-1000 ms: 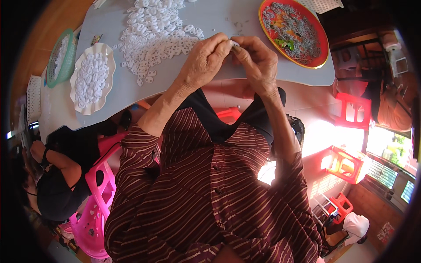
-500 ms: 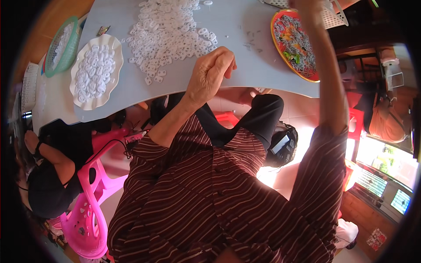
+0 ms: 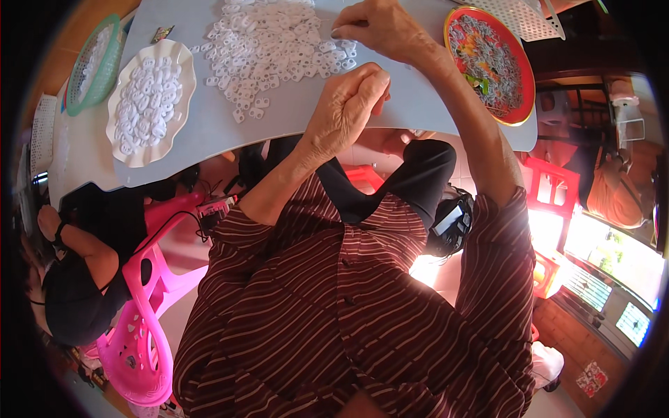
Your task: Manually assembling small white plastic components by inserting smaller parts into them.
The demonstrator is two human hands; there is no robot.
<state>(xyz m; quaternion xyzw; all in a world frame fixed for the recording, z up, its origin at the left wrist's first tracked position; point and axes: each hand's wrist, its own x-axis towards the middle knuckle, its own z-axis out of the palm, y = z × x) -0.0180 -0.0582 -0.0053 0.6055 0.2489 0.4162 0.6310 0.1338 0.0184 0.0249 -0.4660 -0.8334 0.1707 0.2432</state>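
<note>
The right hand (image 3: 380, 28) reaches into the heap of small white pieces (image 3: 275, 45) on the pale surface (image 3: 209, 129), fingers curled narrow on the pieces; whether they grip 1 I cannot tell. The left hand (image 3: 345, 111) is closed in a loose fist above the near edge, contents hidden

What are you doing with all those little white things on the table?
A person in a striped shirt sits at a pale table. The right hand reaches into the loose heap of small white pieces. The left hand is curled closed above the table edge; what it holds is hidden. A white scalloped plate holds more pieces, and a red round tray sits to the right.
</note>
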